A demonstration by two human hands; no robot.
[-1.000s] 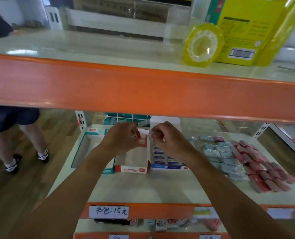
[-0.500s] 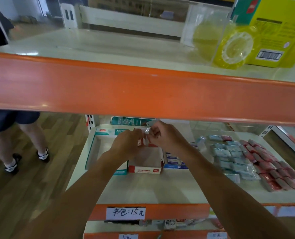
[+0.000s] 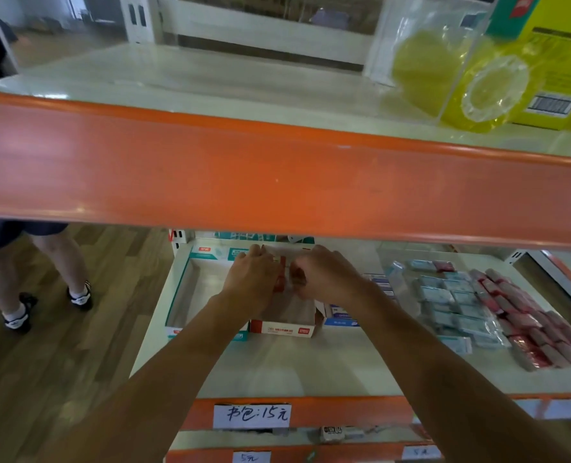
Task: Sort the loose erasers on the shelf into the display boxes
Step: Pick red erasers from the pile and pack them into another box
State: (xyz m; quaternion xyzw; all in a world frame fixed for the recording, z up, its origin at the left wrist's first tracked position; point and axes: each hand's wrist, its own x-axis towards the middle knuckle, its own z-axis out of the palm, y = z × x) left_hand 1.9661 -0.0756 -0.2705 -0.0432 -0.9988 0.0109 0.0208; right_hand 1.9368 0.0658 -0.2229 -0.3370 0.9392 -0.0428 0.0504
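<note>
The small red-and-white eraser (image 3: 281, 279) sits between your two hands, held above the open red-and-white cardboard display box (image 3: 282, 329) near the back of the cream lower shelf (image 3: 294, 369). Only a thin, glossy red edge of it shows. That edge runs lengthwise away from you toward the shelf's back, and the rest is hidden and blurred.

Your left hand (image 3: 250, 282) has its fingers curled in, pinching the eraser's left side. Your right hand (image 3: 327, 279) meets it from the other side, fingers bent and clamped on the right end. You cannot tell from this blur whether one piece or several are held.

The box below is a shallow rectangular tray with a pale matt floor and a printed front wall facing you. A larger teal-trimmed white cardboard box (image 3: 184, 295) touches its left side, and a blue-and-white box (image 3: 340, 320) stands at its right.

Further right, loose erasers lie flat in slanted rows on the shelf: blue-grey ones in shiny wrap (image 3: 444, 302) and, beside them, pink-red ones in shiny wrap (image 3: 537, 329).

A white handwritten price label (image 3: 251, 415) is stuck on the shelf's orange front strip. Above, a broad smooth orange shelf edge (image 3: 277, 182) crosses the view, with a translucent yellow tape roll (image 3: 491, 95) on the shelf behind it.
</note>
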